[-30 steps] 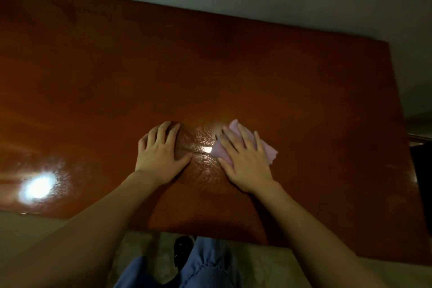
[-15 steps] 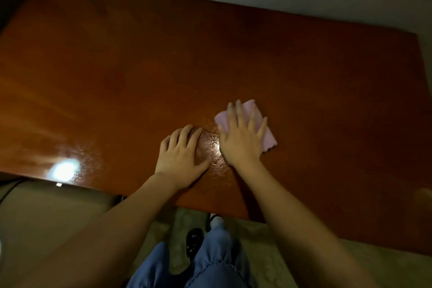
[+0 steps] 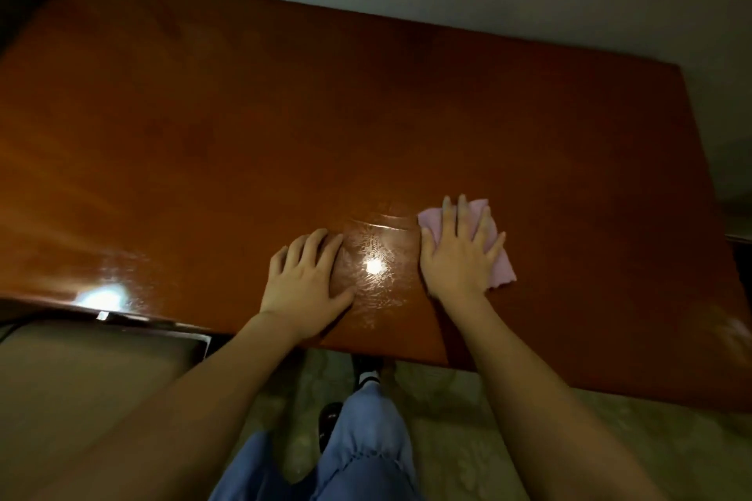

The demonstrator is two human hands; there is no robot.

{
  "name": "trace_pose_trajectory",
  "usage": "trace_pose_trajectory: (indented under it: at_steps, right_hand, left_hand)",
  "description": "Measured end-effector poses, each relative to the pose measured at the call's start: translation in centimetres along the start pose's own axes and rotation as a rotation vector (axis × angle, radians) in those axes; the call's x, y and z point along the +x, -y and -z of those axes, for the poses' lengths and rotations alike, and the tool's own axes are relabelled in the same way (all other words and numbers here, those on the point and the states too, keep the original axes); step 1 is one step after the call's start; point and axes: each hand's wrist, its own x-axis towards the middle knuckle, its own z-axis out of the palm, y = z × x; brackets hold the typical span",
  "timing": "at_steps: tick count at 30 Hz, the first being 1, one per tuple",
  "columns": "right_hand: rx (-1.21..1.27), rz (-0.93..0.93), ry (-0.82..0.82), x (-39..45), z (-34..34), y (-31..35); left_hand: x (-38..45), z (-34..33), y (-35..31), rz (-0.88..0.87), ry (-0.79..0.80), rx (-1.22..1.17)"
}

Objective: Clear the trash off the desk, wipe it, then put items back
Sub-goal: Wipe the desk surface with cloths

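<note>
1. Glossy reddish-brown wooden counter (image 3: 244, 134) fills most of the head view; its left end and right corner are cut off by the frame edge.
2. Right hand (image 3: 457, 256) lies flat, fingers straight and spread, pressing down on a small pale pink cloth (image 3: 498, 268) near the front edge of the counter, right of centre.
3. Most of the cloth is hidden under the palm and fingers; only its left corner, top edge and lower right corner stick out, so its folds can't be made out.
4. Left hand (image 3: 307, 279) rests palm-down on bare wood just left of the cloth hand, fingers relaxed and slightly spread, holding nothing.
5. Between the hands: a bright light glare with streaky smears (image 3: 374, 264) on the surface.
6. Second glare spot (image 3: 101, 297) at the front left edge.
7. Blue trousers (image 3: 358, 456) and a dark shoe (image 3: 327, 415) below the counter edge, dim and partly cut off.
8. Dark object at top left corner, too dark to identify.
</note>
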Motion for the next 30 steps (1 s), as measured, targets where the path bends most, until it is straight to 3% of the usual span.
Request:
trace_pose_trajectory:
  at_steps: [2,6,12,18,24,27,30]
  right_hand:
    - [0.001,0.020,0.015,0.5,-0.1,2.1]
    - [-0.054,0.251,0.033,-1.9,-0.9,4.3]
    - [-0.135,0.493,0.069,-8.6,-2.5,1.0]
    - [-0.113,0.241,0.085,-8.5,-1.2,-5.4]
    - [0.034,-0.089,0.001,-4.7,-0.5,-1.2]
    - [0.025,-0.021,0.030,-4.0,-0.8,0.9]
    - [-0.058,0.180,0.042,-5.3,-1.2,1.0]
  left_hand:
    - [-0.3,-0.4,0.1,0.005,-0.008,-0.013]
    - [-0.9,-0.8,0.1,-0.006,-0.027,-0.020]
    - [-1.9,-0.8,0.0,0.010,-0.024,-0.041]
    - [-2.6,-0.8,-0.2,0.026,-0.031,-0.047]
    - [-3.5,-1.1,-0.2,0.045,-0.039,-0.064]
    - [-4.0,-1.0,-0.4,0.053,-0.017,-0.049]
    - [-3.4,-0.6,-0.9,0.065,0.003,-0.050]
